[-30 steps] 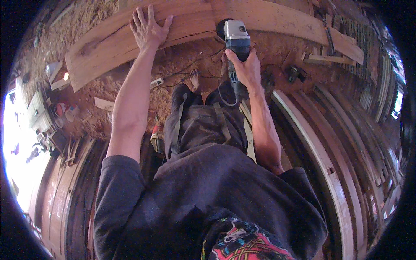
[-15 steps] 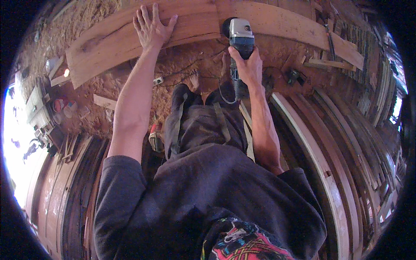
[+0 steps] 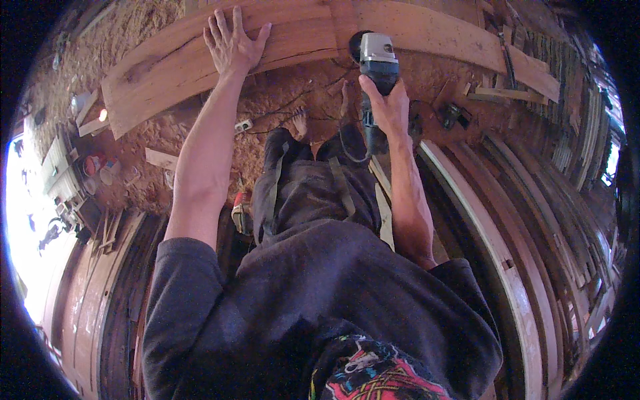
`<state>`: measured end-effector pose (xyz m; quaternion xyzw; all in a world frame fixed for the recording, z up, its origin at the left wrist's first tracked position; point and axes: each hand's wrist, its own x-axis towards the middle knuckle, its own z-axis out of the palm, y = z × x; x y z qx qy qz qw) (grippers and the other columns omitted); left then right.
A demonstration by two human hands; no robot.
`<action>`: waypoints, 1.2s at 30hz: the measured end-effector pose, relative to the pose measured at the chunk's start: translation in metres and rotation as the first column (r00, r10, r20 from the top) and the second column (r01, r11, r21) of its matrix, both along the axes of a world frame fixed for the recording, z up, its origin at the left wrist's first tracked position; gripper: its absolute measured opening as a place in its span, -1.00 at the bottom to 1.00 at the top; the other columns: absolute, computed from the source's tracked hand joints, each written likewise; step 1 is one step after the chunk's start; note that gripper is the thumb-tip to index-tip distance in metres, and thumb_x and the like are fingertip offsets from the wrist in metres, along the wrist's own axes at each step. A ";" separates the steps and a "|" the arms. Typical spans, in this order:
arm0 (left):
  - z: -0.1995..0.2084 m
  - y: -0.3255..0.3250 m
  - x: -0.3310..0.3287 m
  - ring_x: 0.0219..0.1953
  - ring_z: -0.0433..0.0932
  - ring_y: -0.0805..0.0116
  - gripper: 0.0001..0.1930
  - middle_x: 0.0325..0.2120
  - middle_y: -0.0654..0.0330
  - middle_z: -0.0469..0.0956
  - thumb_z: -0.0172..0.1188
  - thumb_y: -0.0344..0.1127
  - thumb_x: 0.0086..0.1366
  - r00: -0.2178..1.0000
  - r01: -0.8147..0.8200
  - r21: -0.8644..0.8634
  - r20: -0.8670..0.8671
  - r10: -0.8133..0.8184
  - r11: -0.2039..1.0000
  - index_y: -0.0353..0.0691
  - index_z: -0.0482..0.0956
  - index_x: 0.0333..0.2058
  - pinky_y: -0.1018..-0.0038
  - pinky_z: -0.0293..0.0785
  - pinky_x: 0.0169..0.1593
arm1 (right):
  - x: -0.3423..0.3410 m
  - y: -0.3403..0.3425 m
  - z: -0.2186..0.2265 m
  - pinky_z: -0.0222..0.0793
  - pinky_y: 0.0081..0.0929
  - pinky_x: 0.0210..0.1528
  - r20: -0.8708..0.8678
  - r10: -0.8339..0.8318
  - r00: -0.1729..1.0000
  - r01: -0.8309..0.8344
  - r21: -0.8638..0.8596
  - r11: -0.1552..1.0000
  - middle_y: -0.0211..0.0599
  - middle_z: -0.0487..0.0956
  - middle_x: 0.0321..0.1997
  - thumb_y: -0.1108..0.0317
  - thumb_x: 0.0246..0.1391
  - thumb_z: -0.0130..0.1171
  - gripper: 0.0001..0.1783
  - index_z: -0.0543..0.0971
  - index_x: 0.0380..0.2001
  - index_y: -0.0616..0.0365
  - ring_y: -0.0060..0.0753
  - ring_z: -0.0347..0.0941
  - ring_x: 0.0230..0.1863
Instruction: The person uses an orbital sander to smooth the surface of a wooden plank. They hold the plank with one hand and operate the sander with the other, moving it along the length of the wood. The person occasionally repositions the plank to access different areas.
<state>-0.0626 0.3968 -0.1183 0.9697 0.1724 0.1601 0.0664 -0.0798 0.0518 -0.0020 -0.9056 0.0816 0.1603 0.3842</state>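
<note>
One long wooden plank (image 3: 307,33) runs across the sawdust-covered floor (image 3: 200,143), with one handheld power grinder (image 3: 378,63) at its near edge, right of the middle. The left hand (image 3: 231,43) lies flat on the plank with fingers spread wide, holding nothing. The right hand (image 3: 389,107) is wrapped tightly round the grinder's dark body, its grey-and-blue head touching the plank's near edge. One white plug block (image 3: 243,125) lies on the sawdust between the arms. At the floor's left edge stand a few small round cans (image 3: 100,170), red and white; their labels are too small to tell. One small dark tool (image 3: 453,115) lies right of the grinder.
</note>
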 end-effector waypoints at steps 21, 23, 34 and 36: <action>0.002 -0.007 0.001 0.58 -0.11 -0.12 0.00 0.53 -0.14 0.00 -0.02 0.57 0.30 1.000 -0.006 -0.014 -0.009 0.006 1.000 0.02 0.14 0.51 -0.05 -0.29 0.58 | 0.009 0.015 0.014 0.53 -0.20 0.02 -0.054 0.021 0.998 -0.021 0.011 1.000 0.03 0.71 -0.10 -0.25 -0.02 0.49 -0.13 0.56 0.05 0.36 -0.09 0.67 -0.07; 0.002 -0.006 0.001 0.58 -0.11 -0.12 0.01 0.53 -0.14 0.00 -0.02 0.58 0.29 1.000 -0.003 -0.011 -0.006 0.003 1.000 0.03 0.14 0.51 -0.05 -0.30 0.59 | 0.008 0.011 0.008 0.53 -0.18 0.03 -0.037 0.020 0.999 -0.018 0.033 0.999 0.06 0.70 -0.10 -0.27 -0.02 0.47 -0.12 0.56 0.03 0.38 -0.07 0.67 -0.06; 0.008 -0.010 -0.008 0.57 -0.10 -0.14 -0.01 0.54 -0.13 -0.03 0.01 0.55 0.30 1.000 0.005 -0.045 -0.011 -0.006 0.999 0.03 0.15 0.51 -0.04 -0.29 0.58 | 0.024 0.004 0.001 0.53 -0.20 -0.03 -0.036 -0.023 0.999 0.022 -0.024 0.999 0.02 0.70 -0.18 -0.26 -0.01 0.47 -0.19 0.60 -0.07 0.35 -0.13 0.67 -0.13; 0.006 -0.009 -0.008 0.57 -0.09 -0.15 -0.01 0.53 -0.14 -0.02 0.03 0.54 0.30 1.000 0.002 -0.026 -0.009 -0.002 1.000 0.02 0.17 0.50 -0.05 -0.29 0.58 | 0.024 0.010 0.010 0.53 -0.21 -0.03 -0.020 -0.005 1.000 0.006 0.037 0.999 0.03 0.70 -0.18 -0.27 -0.01 0.46 -0.18 0.60 -0.07 0.36 -0.13 0.67 -0.13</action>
